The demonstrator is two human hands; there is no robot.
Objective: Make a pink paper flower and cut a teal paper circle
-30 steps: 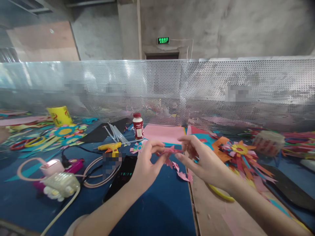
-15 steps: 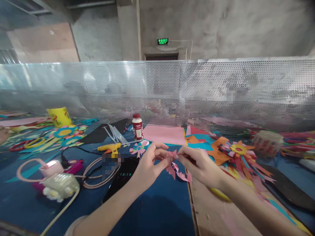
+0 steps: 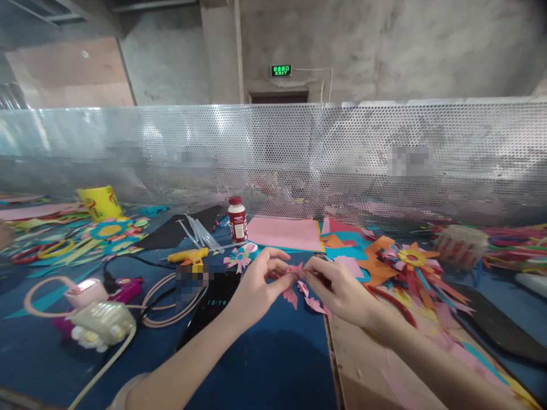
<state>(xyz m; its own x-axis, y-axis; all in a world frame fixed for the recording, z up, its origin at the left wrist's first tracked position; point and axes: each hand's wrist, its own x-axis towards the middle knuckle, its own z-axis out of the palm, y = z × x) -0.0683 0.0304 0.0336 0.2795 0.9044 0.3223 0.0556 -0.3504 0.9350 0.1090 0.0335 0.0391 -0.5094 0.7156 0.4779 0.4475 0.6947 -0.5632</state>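
Above the blue bench (image 3: 265, 364), a small pink paper piece (image 3: 296, 269) sits pinched between both hands: the left hand (image 3: 256, 287) grips its left end with thumb and forefinger, the right hand (image 3: 337, 287) its right end. Pink paper scraps (image 3: 314, 303) lie just below, a black phone (image 3: 209, 304) to the left, a small red-capped bottle (image 3: 237, 219) behind.

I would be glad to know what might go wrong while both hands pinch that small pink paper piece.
The pink paper piece is pinched between fingertips of the left hand and the right hand; thin paper pulled from both sides may tear or crease.
Loose pink scraps lie just below on the blue mat; if it slips, it may get mixed among them.
The left forearm passes close by the phone and could nudge it.
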